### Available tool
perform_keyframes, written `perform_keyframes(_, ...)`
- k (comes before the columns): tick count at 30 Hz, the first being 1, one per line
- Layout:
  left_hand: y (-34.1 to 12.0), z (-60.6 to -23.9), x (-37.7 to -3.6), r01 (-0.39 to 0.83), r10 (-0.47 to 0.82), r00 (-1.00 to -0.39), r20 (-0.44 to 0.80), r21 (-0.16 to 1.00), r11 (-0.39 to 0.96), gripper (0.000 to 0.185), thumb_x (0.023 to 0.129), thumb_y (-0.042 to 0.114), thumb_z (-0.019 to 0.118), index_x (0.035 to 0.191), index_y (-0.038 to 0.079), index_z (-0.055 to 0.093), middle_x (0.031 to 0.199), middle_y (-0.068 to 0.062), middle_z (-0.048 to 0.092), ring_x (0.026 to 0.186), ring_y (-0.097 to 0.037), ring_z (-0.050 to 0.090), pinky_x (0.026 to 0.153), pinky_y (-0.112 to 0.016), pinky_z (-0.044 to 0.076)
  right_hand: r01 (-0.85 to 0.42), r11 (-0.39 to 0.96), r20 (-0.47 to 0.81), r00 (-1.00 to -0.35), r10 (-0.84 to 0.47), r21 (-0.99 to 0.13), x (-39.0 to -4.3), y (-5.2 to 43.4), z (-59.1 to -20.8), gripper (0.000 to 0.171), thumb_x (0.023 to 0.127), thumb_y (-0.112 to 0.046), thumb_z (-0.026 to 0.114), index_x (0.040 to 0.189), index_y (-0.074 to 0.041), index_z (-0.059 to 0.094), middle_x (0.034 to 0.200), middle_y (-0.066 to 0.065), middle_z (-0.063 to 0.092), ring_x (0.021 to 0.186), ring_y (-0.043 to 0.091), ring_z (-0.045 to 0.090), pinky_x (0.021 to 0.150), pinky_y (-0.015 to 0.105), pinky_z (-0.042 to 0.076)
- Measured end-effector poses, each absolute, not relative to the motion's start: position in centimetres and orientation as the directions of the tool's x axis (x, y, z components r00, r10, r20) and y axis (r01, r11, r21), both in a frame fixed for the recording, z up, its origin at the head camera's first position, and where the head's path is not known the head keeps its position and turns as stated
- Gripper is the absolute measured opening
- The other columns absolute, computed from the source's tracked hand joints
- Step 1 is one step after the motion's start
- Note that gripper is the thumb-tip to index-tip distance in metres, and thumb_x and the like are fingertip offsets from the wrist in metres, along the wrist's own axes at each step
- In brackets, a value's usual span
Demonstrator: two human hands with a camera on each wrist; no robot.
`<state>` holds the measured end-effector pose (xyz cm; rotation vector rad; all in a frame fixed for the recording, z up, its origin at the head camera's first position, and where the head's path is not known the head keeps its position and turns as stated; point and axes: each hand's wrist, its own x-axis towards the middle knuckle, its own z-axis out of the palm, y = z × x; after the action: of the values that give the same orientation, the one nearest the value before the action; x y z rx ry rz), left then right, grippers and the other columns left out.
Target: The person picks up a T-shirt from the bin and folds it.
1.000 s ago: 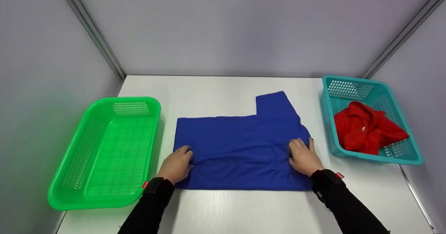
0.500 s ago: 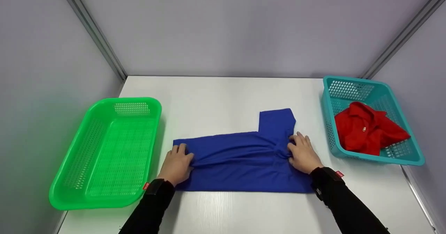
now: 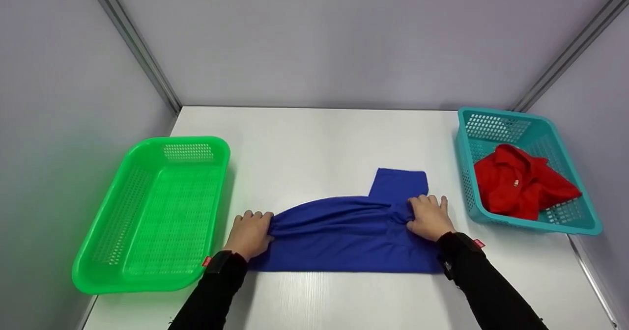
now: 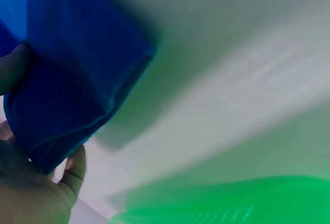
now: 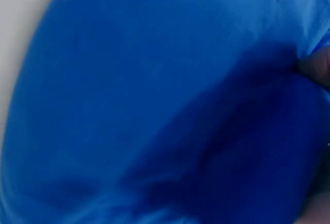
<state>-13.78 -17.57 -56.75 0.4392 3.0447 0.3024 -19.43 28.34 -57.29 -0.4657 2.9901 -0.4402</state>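
Nearest on the white bench, the left hand and the right hand are each gripping a bunched fold of the blue fabric shirt, fingers curled tight around the cloth at its two ends. The shirt is lying flat between them, one sleeve pointing away. Farther left, a green perforated plastic basket is sitting; far right, a teal plastic basket is holding a crumpled red garment
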Motion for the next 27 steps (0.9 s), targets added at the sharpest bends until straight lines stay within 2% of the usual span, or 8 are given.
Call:
perform_keyframes(3, -17.6, -56.7, -13.8, 0.289, 0.296, -0.955, -0.01, 0.183, 0.94, 0.032, 0.085, 0.02, 0.085, 0.103, 0.005, 0.063, 0.102, -0.017, 0.063, 0.099, -0.04, 0.058, 0.083, -0.056, 0.047, -0.307, 0.891, -0.013, -0.944, -0.331, -0.335, -19.6, 28.5, -57.5, 0.033, 0.074, -0.005, 0.073, 0.105, 0.0, 0.062, 0.124, 0.031, 0.051, 0.126, 0.058, 0.041, 0.112, 0.08, 0.012)
perform_keyframes(8, -17.8, -56.8, -13.8, 0.35, 0.343, -0.937, 0.071, 0.179, 0.92, 0.034, 0.082, 0.016, 0.086, 0.101, 0.004, 0.06, 0.12, -0.018, 0.055, 0.108, -0.042, 0.056, 0.086, -0.057, 0.05, -0.235, 0.856, -0.166, -0.924, -0.343, -0.46, -20.0, 28.8, -56.9, 0.035, 0.085, -0.027, 0.077, 0.102, -0.007, 0.055, 0.158, 0.039, 0.029, 0.142, 0.071, 0.016, 0.11, 0.084, 0.004)
perform_keyframes(10, -17.8, -56.8, -13.7, 0.367, 0.357, -0.93, 0.088, 0.174, 0.914, 0.033, 0.082, 0.014, 0.085, 0.099, 0.004, 0.059, 0.117, -0.017, 0.057, 0.106, -0.042, 0.058, 0.085, -0.056, 0.05, -0.186, 0.85, -0.213, -0.921, -0.325, -0.493, -20.1, 28.9, -56.6, 0.041, 0.095, -0.045, 0.071, 0.102, -0.008, 0.055, 0.161, 0.037, 0.027, 0.144, 0.068, 0.017, 0.107, 0.086, 0.001)
perform_keyframes(12, -17.8, -56.8, -13.7, 0.372, 0.361, -0.928, 0.094, 0.162, 0.914, 0.032, 0.081, 0.014, 0.084, 0.095, 0.006, 0.056, 0.106, -0.015, 0.061, 0.099, -0.04, 0.06, 0.081, -0.055, 0.05, -0.173, 0.852, -0.195, -0.933, -0.303, -0.494, -20.3, 28.9, -56.4, 0.046, 0.101, -0.053, 0.061, 0.098, -0.008, 0.056, 0.154, 0.034, 0.039, 0.142, 0.061, 0.032, 0.106, 0.087, 0.004)
perform_keyframes(17, -17.7, -56.7, -13.5, 0.375, 0.364, -0.927, 0.092, 0.163, 0.913, 0.033, 0.081, 0.013, 0.083, 0.095, 0.007, 0.053, 0.088, -0.013, 0.061, 0.085, -0.038, 0.058, 0.074, -0.052, 0.048, -0.195, 0.894, -0.063, -0.969, -0.24, -0.404, -20.4, 28.8, -56.0, 0.028, 0.108, -0.024, 0.057, 0.114, 0.003, 0.061, 0.119, 0.028, 0.06, 0.114, 0.051, 0.057, 0.103, 0.086, 0.021)
perform_keyframes(21, -17.7, -56.5, -13.5, 0.369, 0.366, -0.929, 0.052, 0.192, 0.909, 0.033, 0.082, 0.019, 0.082, 0.101, 0.006, 0.057, 0.091, -0.014, 0.058, 0.089, -0.038, 0.055, 0.074, -0.053, 0.048, -0.149, 0.933, -0.083, -0.979, -0.186, -0.327, -20.5, 28.6, -55.9, 0.05, 0.103, -0.013, 0.061, 0.145, 0.01, 0.046, 0.132, 0.037, 0.054, 0.124, 0.059, 0.048, 0.103, 0.083, 0.025)
perform_keyframes(24, -17.6, -56.3, -13.6, 0.337, 0.35, -0.937, -0.01, 0.246, 0.909, 0.038, 0.088, 0.036, 0.078, 0.105, 0.006, 0.063, 0.093, -0.011, 0.055, 0.09, -0.034, 0.05, 0.079, -0.05, 0.046, -0.115, 0.951, -0.11, -0.982, -0.152, -0.287, -20.6, 28.4, -56.0, 0.053, 0.099, -0.012, 0.061, 0.145, 0.011, 0.045, 0.131, 0.04, 0.051, 0.125, 0.062, 0.043, 0.103, 0.082, 0.026)
perform_keyframes(27, -17.5, -56.0, -13.6, 0.287, 0.316, -0.948, -0.043, 0.316, 0.905, 0.044, 0.097, 0.049, 0.065, 0.107, 0.006, 0.067, 0.093, -0.008, 0.053, 0.089, -0.029, 0.044, 0.081, -0.048, 0.043, -0.111, 0.951, -0.078, -0.987, -0.139, -0.289, -20.7, 28.4, -56.2, 0.038, 0.094, -0.007, 0.063, 0.128, 0.01, 0.056, 0.122, 0.037, 0.048, 0.121, 0.061, 0.04, 0.101, 0.08, 0.026)
